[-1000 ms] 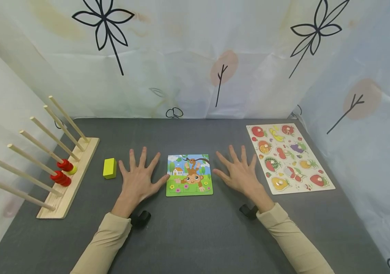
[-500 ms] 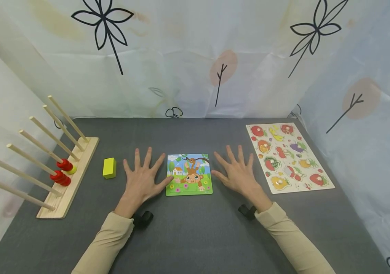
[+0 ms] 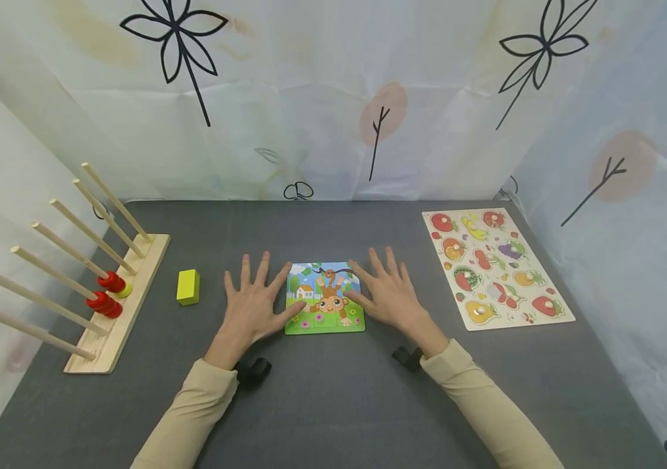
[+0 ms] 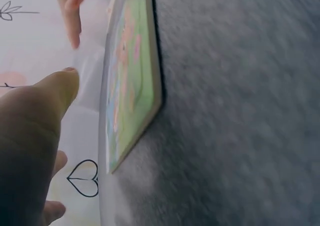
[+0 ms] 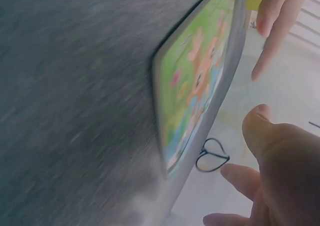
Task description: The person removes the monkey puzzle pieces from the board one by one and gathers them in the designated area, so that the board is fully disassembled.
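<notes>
A square monkey picture puzzle [image 3: 326, 311] lies flat in the middle of the table, between the two hands. My left hand [image 3: 251, 309] is spread at its left side, the thumb reaching over the puzzle's left edge. From the right, my right hand [image 3: 392, 296] is spread too, its thumb and fingertips over the right edge. Both hands hold nothing. In the left wrist view the thumb [image 4: 45, 98] appears apart from the puzzle [image 4: 132, 81]; the right wrist view likewise shows a gap between thumb [image 5: 265, 131] and puzzle [image 5: 192, 78].
Left of the left hand stands a yellow block [image 3: 188, 287]. Further left is a wooden peg rack [image 3: 134, 286] with upright pegs and several red and yellow beads [image 3: 107, 305]. A fruit puzzle board [image 3: 500, 268] lies at the right. A patterned curtain [image 3: 310, 98] backs the grey table [image 3: 333, 404].
Both hands have moved inward toward the monkey puzzle, the left to the right and the right to the left. Their fingers stay spread. The puzzle has stayed in place.
</notes>
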